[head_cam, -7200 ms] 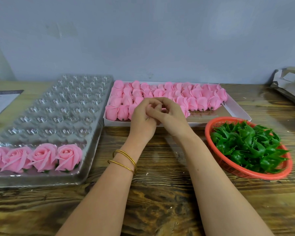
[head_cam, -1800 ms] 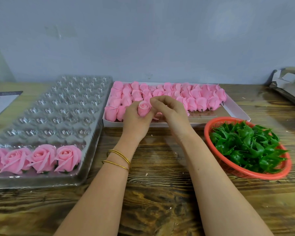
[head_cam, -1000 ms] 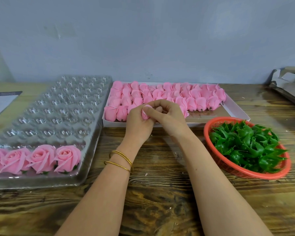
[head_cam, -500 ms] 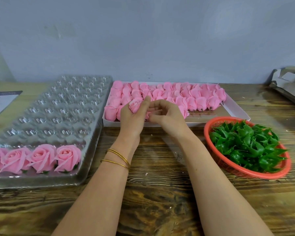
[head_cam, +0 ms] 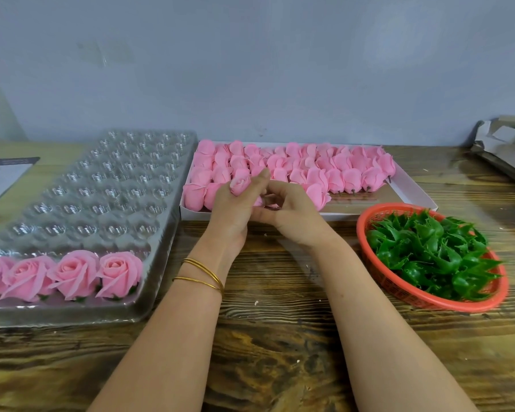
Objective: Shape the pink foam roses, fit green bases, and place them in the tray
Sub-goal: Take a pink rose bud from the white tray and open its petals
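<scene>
Above box (head_cam: 339, 216) edge: left fingers (head_cam: 258, 179) curled round pink rose (head_cam: 240, 184); right fingers (head_cam: 277, 189) pinching its lower petal.

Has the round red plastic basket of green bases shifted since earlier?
No. The red plastic basket still sits by the white cardboard box's near right corner.
</scene>
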`<state>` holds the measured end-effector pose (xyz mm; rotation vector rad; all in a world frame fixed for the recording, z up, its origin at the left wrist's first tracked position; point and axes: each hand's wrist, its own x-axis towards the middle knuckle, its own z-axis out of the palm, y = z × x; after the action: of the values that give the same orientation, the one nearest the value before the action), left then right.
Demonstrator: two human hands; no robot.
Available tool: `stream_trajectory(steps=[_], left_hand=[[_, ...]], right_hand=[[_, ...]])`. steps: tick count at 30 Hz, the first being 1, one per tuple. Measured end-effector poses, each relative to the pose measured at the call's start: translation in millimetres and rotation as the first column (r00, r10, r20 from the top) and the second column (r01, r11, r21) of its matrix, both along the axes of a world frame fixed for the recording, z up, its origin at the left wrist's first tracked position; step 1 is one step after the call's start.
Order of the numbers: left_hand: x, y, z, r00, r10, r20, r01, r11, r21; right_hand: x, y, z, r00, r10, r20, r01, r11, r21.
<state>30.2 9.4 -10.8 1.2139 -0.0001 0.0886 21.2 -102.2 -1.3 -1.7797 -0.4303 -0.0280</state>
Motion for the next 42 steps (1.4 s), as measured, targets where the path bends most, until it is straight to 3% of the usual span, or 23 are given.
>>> stream_trajectory(steps=[4, 11, 19, 27, 30, 35, 42], left_hand=[[-1, 2, 1, 0.998, -0.047, 0.048, 0.045, 0.998, 0.043], [1, -1, -3, 0.999, 0.006, 0.043, -0.006, 1.0, 0.02], [2, -1, -4, 0.997, -0.004, 0.075, -0.003, 0.995, 0.098], [2, -1, -5, 0.993, 0.008, 0.118, -0.027, 0.987, 0.16], [0, -2, -5, 0.989, 0.026, 0.143, -0.052, 0.982, 0.181], [0, -2, -6, 0.956, 0.114, 0.271, -0.212, 0.906, 0.366], [-2, -6, -5, 0.936, -0.001, 0.352, -0.164, 0.884, 0.439]], right_hand=[[0, -2, -2, 0.997, 0.044, -0.068, -0.042, 0.999, 0.028], [1, 0, 0, 0.998, -0.062, -0.012, 0.062, 0.998, 0.01], [0, 1, 1, 0.996, -0.086, 0.0, 0.086, 0.995, -0.059], [-4, 0, 6, 0.997, -0.064, -0.048, 0.063, 0.997, -0.033], [-6, 2, 9, 0.989, -0.1, -0.107, 0.107, 0.993, 0.059], [-2, 1, 12, 0.966, -0.207, -0.158, 0.238, 0.947, 0.216], [1, 4, 6, 0.963, -0.256, -0.084, 0.266, 0.954, 0.136]])
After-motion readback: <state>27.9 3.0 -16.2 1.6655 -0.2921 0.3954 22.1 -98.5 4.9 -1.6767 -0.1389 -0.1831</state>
